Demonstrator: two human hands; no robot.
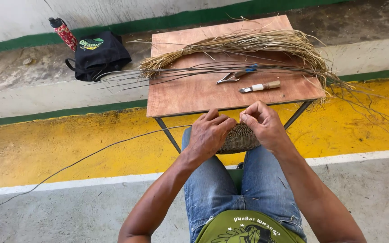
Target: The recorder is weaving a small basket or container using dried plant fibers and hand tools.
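Gripped between both hands over the lap, a small woven coil basket base (238,138) is steadied by the left hand (209,135), while the right hand (263,126) pinches its rim. Coiling appears under way; a tight pull on the long dark strand (91,155) trailing left seems needed, with fibre bundle (244,45), pliers (236,75) and knife (261,87) lying on the wooden table (190,94) ahead.

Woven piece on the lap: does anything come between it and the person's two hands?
Nothing visible does. The left hand and right hand both rest directly on the woven piece, gripping it over the knees, in front of the table edge.
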